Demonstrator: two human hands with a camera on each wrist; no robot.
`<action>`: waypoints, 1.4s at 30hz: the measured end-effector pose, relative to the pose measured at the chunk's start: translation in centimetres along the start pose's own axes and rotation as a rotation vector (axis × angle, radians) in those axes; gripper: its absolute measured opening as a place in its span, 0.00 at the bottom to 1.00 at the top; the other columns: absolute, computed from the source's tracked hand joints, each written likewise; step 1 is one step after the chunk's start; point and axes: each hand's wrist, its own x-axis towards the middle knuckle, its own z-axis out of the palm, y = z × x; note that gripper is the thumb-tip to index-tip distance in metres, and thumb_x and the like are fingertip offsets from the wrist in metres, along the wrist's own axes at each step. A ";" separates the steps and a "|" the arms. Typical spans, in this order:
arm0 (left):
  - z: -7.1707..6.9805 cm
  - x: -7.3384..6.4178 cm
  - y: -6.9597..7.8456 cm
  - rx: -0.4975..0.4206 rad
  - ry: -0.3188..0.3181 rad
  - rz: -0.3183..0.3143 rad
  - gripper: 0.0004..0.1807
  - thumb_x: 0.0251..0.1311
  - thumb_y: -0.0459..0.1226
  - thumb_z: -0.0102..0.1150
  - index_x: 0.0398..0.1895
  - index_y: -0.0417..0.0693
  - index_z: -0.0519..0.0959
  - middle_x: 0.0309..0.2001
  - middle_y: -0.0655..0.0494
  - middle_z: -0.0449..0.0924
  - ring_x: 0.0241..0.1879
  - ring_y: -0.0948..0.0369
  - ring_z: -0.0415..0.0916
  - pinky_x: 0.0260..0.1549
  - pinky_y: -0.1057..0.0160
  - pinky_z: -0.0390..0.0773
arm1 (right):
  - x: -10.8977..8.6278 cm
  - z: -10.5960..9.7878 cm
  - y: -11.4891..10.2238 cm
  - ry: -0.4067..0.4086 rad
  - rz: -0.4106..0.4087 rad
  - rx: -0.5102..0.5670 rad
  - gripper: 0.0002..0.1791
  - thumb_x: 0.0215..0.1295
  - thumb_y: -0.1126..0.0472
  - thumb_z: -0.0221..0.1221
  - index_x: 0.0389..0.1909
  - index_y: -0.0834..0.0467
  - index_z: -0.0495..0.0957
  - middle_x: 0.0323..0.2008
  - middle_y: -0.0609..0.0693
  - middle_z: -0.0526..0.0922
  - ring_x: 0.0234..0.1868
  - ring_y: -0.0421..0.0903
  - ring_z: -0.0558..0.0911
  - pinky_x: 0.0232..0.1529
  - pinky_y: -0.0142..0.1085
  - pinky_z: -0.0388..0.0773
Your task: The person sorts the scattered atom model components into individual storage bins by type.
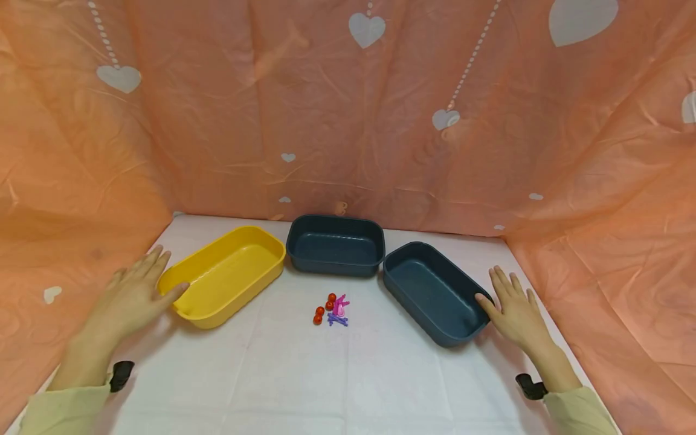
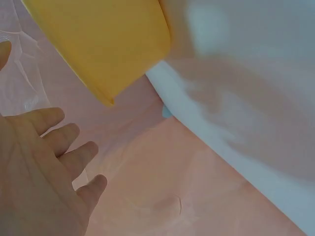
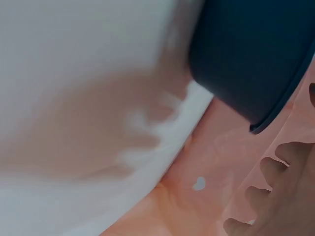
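My left hand is beside the near left end of a yellow tray, thumb over its rim. In the left wrist view, the fingers of that hand are spread, apart from the yellow tray. Over on the other side my right hand has its thumb by the rim of a dark blue-grey tray; whether it touches cannot be told. Neither hand holds anything. Between the trays lie several small red balls, pink pieces and purple stick-like pieces, too small to identify.
A second dark blue-grey tray stands at the back between the other two. White cloth covers the table. An orange curtain with white hearts hangs behind and along both sides.
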 end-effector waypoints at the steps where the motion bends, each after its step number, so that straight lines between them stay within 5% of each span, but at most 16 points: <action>1: 0.0 0.0 0.0 0.002 0.002 0.000 0.49 0.76 0.59 0.47 0.80 0.28 0.49 0.80 0.28 0.43 0.78 0.29 0.44 0.68 0.22 0.47 | 0.0 0.0 -0.2 0.009 -0.009 0.002 0.44 0.81 0.39 0.46 0.83 0.64 0.47 0.81 0.67 0.50 0.80 0.73 0.45 0.73 0.76 0.38; 16: 1.4 -1.1 1.6 -0.050 0.029 -0.028 0.54 0.74 0.61 0.50 0.78 0.22 0.47 0.79 0.24 0.43 0.76 0.26 0.45 0.73 0.26 0.36 | -0.1 0.9 -6.1 0.152 -0.200 0.043 0.40 0.78 0.48 0.57 0.79 0.67 0.59 0.77 0.67 0.63 0.76 0.71 0.61 0.74 0.65 0.56; 31: 3.3 -3.3 3.0 -0.092 0.004 -0.038 0.58 0.74 0.61 0.50 0.79 0.22 0.39 0.80 0.24 0.34 0.77 0.26 0.40 0.75 0.29 0.36 | 1.0 3.1 -13.1 0.160 -0.343 0.143 0.37 0.77 0.52 0.59 0.80 0.61 0.60 0.78 0.59 0.65 0.76 0.64 0.64 0.73 0.64 0.61; 42: 4.3 -4.0 3.5 -0.095 0.005 -0.037 0.57 0.74 0.62 0.50 0.78 0.19 0.43 0.80 0.23 0.34 0.78 0.26 0.38 0.76 0.31 0.37 | 2.7 5.5 -17.7 0.117 -0.400 0.290 0.35 0.73 0.56 0.64 0.76 0.62 0.66 0.73 0.59 0.71 0.73 0.62 0.70 0.72 0.59 0.67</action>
